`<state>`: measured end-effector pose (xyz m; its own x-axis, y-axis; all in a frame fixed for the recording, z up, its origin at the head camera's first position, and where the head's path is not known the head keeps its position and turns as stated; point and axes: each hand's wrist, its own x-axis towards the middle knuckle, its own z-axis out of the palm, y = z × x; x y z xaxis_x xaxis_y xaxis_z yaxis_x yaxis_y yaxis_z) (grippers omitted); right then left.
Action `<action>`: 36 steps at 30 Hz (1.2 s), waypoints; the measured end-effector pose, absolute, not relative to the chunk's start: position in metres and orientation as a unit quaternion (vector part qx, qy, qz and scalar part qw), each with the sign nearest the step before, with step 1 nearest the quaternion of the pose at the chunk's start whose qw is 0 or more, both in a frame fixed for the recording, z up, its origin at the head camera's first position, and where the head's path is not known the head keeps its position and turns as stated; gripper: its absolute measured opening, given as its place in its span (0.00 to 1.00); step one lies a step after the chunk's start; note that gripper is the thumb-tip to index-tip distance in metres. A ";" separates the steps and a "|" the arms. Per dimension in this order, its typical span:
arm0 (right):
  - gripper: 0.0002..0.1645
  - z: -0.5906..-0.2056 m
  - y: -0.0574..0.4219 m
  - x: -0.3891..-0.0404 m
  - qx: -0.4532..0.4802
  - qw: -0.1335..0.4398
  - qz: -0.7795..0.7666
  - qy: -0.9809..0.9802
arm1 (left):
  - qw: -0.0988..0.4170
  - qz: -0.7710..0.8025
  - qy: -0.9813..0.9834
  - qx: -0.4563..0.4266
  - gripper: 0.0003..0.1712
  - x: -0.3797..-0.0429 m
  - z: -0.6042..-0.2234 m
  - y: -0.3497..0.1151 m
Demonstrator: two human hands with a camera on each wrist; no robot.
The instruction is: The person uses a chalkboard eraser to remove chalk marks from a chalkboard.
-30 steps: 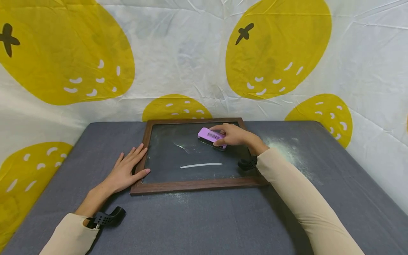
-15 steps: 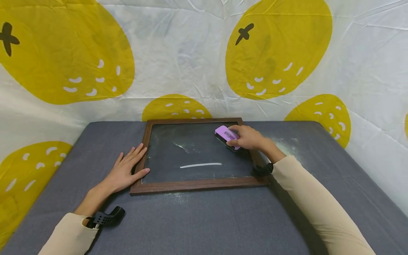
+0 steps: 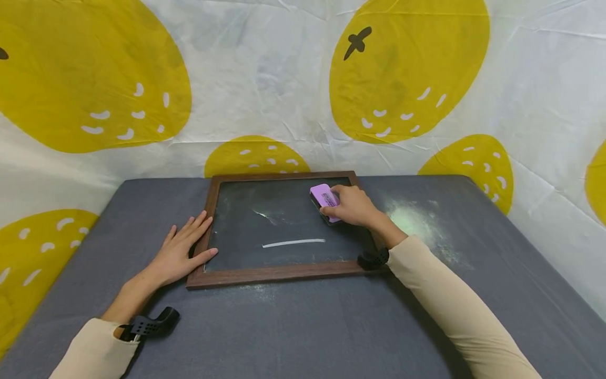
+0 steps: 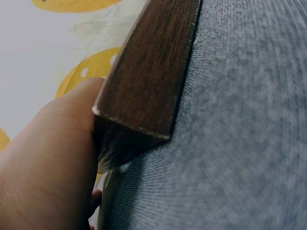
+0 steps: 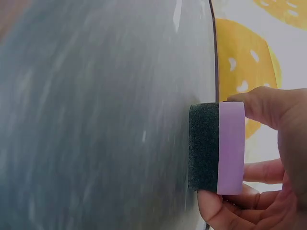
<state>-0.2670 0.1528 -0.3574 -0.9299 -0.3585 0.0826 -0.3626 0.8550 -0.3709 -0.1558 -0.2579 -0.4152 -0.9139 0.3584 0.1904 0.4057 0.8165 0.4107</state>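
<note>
A chalkboard (image 3: 284, 216) in a dark brown wooden frame (image 3: 279, 273) lies on the table. My right hand (image 3: 355, 206) grips a purple eraser (image 3: 323, 196) with thumb and fingers on its sides. In the right wrist view the dark felt (image 5: 204, 146) of the eraser lies against the board surface. A white chalk line (image 3: 293, 242) runs across the lower middle of the board, below the eraser. My left hand (image 3: 177, 258) rests with spread fingers on the left side of the frame, near its lower left corner; that hand is partly seen beside the frame in the left wrist view.
Pale chalk dust (image 3: 414, 223) is spread on the grey tablecloth (image 3: 284, 331) right of the board. Behind the table hangs a white cloth (image 3: 260, 68) with yellow fruit shapes. A whitish scuff (image 3: 265, 215) marks the board's left middle. Each wrist carries a black camera mount (image 3: 151, 323).
The eraser in my right hand first slid right across the upper board, then came back a little to the left. My left hand stays on the frame; the head view has shifted slightly.
</note>
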 end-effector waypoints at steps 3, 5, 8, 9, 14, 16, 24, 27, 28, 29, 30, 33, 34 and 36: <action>0.42 -0.357 0.145 -0.267 0.196 0.001 0.196 -0.961 | 0.052 -0.226 -0.952 -0.201 0.46 -0.156 -0.415 -0.258; 0.42 -0.356 0.140 -0.267 0.202 -0.003 0.194 -0.960 | 0.052 -0.226 -0.952 -0.201 0.46 -0.156 -0.415 -0.258; 0.42 -0.355 0.133 -0.267 0.207 -0.011 0.189 -0.960 | 0.055 -0.226 -0.951 -0.202 0.46 -0.156 -0.416 -0.257; 0.42 -0.355 0.131 -0.268 0.207 -0.013 0.189 -0.960 | 0.055 -0.227 -0.951 -0.203 0.45 -0.155 -0.416 -0.257; 0.42 -0.355 0.120 -0.268 0.209 -0.016 0.189 -0.959 | 0.058 -0.229 -0.950 -0.204 0.45 -0.155 -0.416 -0.257; 0.41 -0.356 0.114 -0.268 0.214 -0.015 0.189 -0.958 | 0.055 -0.228 -0.951 -0.203 0.45 -0.156 -0.416 -0.257; 0.38 -0.355 0.084 -0.266 0.248 -0.010 0.185 -0.951 | 0.050 -0.228 -0.951 -0.201 0.46 -0.156 -0.416 -0.258; 0.37 -0.355 0.072 -0.266 0.265 -0.012 0.176 -0.948 | 0.049 -0.229 -0.951 -0.201 0.46 -0.156 -0.415 -0.258; 0.37 -0.354 0.069 -0.266 0.270 -0.015 0.175 -0.947 | 0.050 -0.229 -0.951 -0.201 0.46 -0.155 -0.416 -0.258; 0.37 -0.354 0.066 -0.266 0.274 -0.016 0.174 -0.946 | 0.050 -0.229 -0.951 -0.201 0.46 -0.155 -0.415 -0.259; 0.37 -0.354 0.063 -0.266 0.277 -0.019 0.174 -0.945 | 0.050 -0.228 -0.951 -0.201 0.46 -0.155 -0.415 -0.259; 0.37 -0.353 0.055 -0.267 0.289 -0.027 0.176 -0.941 | 0.051 -0.227 -0.951 -0.203 0.46 -0.156 -0.415 -0.258; 0.37 -0.353 0.053 -0.268 0.294 -0.028 0.177 -0.939 | 0.051 -0.226 -0.951 -0.204 0.46 -0.156 -0.415 -0.258; 0.38 -0.353 0.048 -0.269 0.303 -0.033 0.176 -0.936 | 0.051 -0.226 -0.951 -0.204 0.46 -0.156 -0.415 -0.258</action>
